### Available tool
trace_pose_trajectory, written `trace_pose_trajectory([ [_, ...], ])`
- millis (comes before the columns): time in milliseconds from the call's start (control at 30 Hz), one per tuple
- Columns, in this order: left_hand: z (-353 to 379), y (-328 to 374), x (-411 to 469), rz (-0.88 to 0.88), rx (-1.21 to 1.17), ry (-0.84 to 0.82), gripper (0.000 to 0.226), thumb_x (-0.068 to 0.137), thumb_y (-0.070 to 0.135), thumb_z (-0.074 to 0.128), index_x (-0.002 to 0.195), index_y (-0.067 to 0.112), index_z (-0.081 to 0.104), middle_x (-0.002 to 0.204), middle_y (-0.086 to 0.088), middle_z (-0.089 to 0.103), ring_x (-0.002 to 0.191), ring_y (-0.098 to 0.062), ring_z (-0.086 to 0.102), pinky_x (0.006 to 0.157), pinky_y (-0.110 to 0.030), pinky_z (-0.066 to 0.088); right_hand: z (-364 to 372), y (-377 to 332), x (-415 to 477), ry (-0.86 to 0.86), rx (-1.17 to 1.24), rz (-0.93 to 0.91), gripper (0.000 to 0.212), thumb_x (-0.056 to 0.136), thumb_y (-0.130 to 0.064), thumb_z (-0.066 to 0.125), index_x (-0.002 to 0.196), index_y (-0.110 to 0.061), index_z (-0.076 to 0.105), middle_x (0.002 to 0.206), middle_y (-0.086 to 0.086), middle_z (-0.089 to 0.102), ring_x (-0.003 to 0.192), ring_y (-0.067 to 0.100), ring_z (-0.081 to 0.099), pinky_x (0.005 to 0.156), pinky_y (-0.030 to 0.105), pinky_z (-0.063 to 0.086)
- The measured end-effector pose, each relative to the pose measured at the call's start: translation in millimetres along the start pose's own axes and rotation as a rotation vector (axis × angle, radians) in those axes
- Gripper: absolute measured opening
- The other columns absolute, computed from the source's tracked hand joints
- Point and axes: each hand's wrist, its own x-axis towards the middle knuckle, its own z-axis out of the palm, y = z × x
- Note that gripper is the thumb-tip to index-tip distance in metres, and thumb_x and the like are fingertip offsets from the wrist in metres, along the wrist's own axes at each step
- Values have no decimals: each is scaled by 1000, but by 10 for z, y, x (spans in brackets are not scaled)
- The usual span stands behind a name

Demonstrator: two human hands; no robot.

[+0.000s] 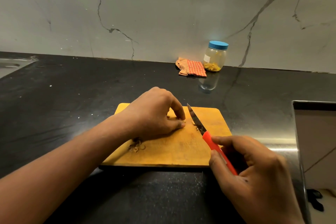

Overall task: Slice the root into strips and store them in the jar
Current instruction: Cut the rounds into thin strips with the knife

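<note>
On a yellow wooden cutting board [169,152], my left hand [154,114] pinches a small pale piece of root [184,120] between thumb and fingertips; most of it is hidden under the fingers. My right hand [254,171] grips the red handle of a knife [198,125], whose blade rests on the board just right of the root, with a pale sliver against it. A clear jar [215,56] with a blue lid on stands at the back by the wall, yellow strips lying in its bottom.
Brown peel scraps [136,146] lie on the board's left near my wrist. A red checked cloth [191,67] lies left of the jar. The black counter [54,105] has a steel sink [11,66] at far left and a steel edge [298,143] at right.
</note>
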Motion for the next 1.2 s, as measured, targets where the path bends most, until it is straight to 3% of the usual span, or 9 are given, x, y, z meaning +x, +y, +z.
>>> trace_pose_trajectory([
  [333,17,-21,-32,3,-47,-18,15,87,36,71,101,32,77,101,17,69,93,-4,60,71,-10,44,0,-11,-13,17,-2,-3,28,72,-27,70,99,-22,73,80,-14,64,76,-2,60,58,2,43],
  [433,22,-27,-38,5,-52,-17,15,87,34,71,101,33,77,103,16,70,95,-4,60,77,-16,51,0,-23,-22,25,-3,-3,25,71,-27,70,96,-23,73,79,-15,64,72,-2,60,57,5,46],
  [533,15,-33,-40,11,-51,-25,15,88,33,70,101,34,77,105,16,71,97,-6,61,81,-22,54,-4,-41,-32,52,-38,-20,19,70,-21,73,89,-20,74,76,-13,65,72,-4,59,61,-2,40],
  [767,-35,-35,-50,49,-39,-75,15,88,31,70,102,33,76,104,21,68,96,0,58,72,-3,40,6,-37,-42,45,-61,-40,16,68,-21,72,84,-19,75,72,-13,63,67,-4,56,62,-1,37],
  [1200,-56,-51,-43,79,17,-107,18,90,33,67,106,33,75,112,21,67,96,3,55,70,-1,35,20,-11,-35,-1,-102,-73,15,69,-22,72,83,-17,75,70,-10,61,63,0,54,61,4,40],
])
